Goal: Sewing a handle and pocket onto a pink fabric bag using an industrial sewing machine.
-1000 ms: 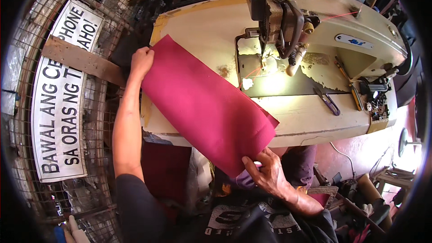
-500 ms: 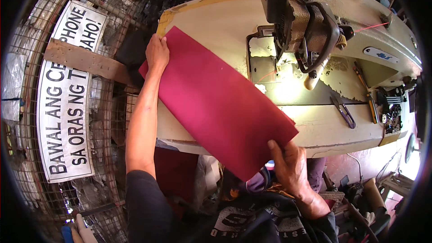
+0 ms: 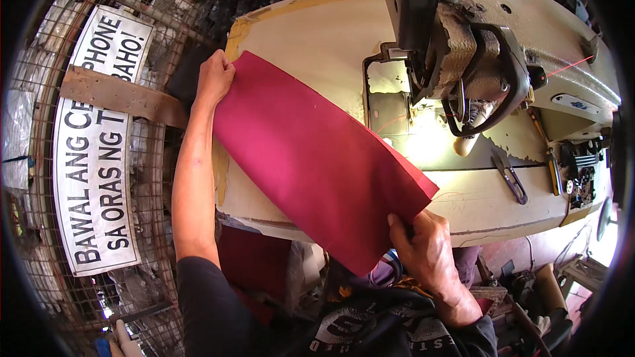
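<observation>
I held the maroon panel (image 3: 307, 165) in a two-handed grip: left hand (image 3: 217, 79) at its far end by the left edge of the counter (image 3: 304, 20), right hand (image 3: 426, 244) at its near end, past the front edge, hidden fingers probably curled underneath.

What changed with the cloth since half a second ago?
The left hand moved left, taking the far end of the red cloth along; more of its lower layer shows at the right edge. Nothing was let go: the right hand grips the near end as before. The snips stayed on the table.
</observation>
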`<state>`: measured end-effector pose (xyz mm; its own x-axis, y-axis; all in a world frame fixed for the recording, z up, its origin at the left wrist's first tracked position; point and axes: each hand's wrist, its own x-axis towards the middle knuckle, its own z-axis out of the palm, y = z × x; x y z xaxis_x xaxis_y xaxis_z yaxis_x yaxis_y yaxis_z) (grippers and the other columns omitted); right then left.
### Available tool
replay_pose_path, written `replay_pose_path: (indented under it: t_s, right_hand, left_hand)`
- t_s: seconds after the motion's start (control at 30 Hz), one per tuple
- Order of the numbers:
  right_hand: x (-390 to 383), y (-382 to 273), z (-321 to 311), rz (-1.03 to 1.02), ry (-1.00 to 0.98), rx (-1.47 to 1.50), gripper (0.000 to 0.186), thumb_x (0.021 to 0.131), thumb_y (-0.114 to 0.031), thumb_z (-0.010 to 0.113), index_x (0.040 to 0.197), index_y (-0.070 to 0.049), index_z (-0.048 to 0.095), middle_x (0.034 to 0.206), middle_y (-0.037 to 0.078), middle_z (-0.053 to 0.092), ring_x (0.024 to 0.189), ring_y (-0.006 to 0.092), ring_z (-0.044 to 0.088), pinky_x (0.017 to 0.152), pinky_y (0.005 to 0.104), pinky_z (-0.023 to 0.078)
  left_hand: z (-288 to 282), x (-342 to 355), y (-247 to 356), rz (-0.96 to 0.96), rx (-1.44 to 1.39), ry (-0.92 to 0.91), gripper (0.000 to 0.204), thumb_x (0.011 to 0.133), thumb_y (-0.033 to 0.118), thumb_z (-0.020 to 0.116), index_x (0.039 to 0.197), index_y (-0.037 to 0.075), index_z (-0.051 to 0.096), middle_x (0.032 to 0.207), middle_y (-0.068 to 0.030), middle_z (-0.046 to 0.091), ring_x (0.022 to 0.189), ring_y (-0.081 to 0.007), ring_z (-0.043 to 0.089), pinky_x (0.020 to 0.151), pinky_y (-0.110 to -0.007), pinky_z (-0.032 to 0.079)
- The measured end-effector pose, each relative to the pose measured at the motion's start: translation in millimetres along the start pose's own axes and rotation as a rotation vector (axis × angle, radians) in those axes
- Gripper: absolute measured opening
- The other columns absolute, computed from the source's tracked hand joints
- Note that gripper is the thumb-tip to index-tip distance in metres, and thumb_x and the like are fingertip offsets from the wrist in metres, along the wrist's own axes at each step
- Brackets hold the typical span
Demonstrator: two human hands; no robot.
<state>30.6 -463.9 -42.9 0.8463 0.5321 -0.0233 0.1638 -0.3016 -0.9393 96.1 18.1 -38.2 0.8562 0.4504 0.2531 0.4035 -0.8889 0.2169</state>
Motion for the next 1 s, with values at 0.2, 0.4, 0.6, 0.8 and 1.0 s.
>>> replay_pose_path:
  t_s: [0.2, 0.4, 0.6, 0.8, 1.0]
  right_hand:
    - [-0.9, 3.4, -1.1, 0.029, -0.026, -0.014, 0.01, 0.089, -0.005, 0.069, 0.096, 0.002, 0.066, 0.074, 0.02, 0.067, 0.066, 0.034, 0.069, 0.059, 0.0397, 0.05]
    - [-1.6, 2.2, -2.5, 0.038, -0.031, 0.013, 0.008, 0.09, -0.004, 0.068, 0.09, 0.002, 0.062, 0.072, 0.021, 0.062, 0.063, 0.0406, 0.064, 0.055, 0.0446, 0.048]
    - [-2.0, 2.4, -1.7, 0.032, 0.008, -0.002, 0.01, 0.091, -0.006, 0.069, 0.096, 0.002, 0.067, 0.068, 0.017, 0.066, 0.059, 0.0247, 0.067, 0.056, 0.0362, 0.049]
    - [-13.1, 7.9, 7.4, -0.034, 0.052, -0.052, 0.014, 0.091, -0.007, 0.07, 0.098, 0.001, 0.061, 0.077, 0.02, 0.064, 0.064, 0.0392, 0.066, 0.055, 0.0441, 0.052]
    - [-23.1, 12.1, 16.7, -0.406, 0.302, -0.383, 0.068, 0.087, -0.002, 0.072, 0.148, 0.007, 0.043, 0.072, 0.008, 0.055, 0.058, 0.019, 0.058, 0.05, 0.0338, 0.05]
  left_hand:
    - [3.1, -5.7, 1.8, 0.031, -0.055, 0.036, 0.015, 0.087, 0.004, 0.065, 0.085, -0.001, 0.051, 0.075, -0.0196, 0.061, 0.073, -0.036, 0.065, 0.067, -0.041, 0.049]
    - [5.6, -8.4, 0.7, 0.025, -0.073, 0.05, 0.016, 0.09, 0.005, 0.067, 0.087, 0.0, 0.052, 0.075, -0.0149, 0.059, 0.071, -0.0267, 0.06, 0.066, -0.038, 0.048]
    - [6.2, -9.6, 1.0, 0.013, -0.062, 0.04, 0.016, 0.09, 0.004, 0.067, 0.088, 0.0, 0.052, 0.076, -0.0154, 0.06, 0.072, -0.0268, 0.061, 0.067, -0.039, 0.048]
    - [18.4, -7.4, -11.7, 0.125, 0.014, 0.086, 0.012, 0.088, -0.001, 0.062, 0.096, 0.004, 0.054, 0.085, -0.0179, 0.059, 0.082, -0.0365, 0.062, 0.071, -0.045, 0.049]
    - [28.8, -12.9, -15.0, 0.259, 0.189, 0.166, 0.019, 0.093, -0.003, 0.053, 0.108, 0.007, 0.06, 0.096, -0.0177, 0.058, 0.09, -0.0396, 0.061, 0.076, -0.048, 0.049]
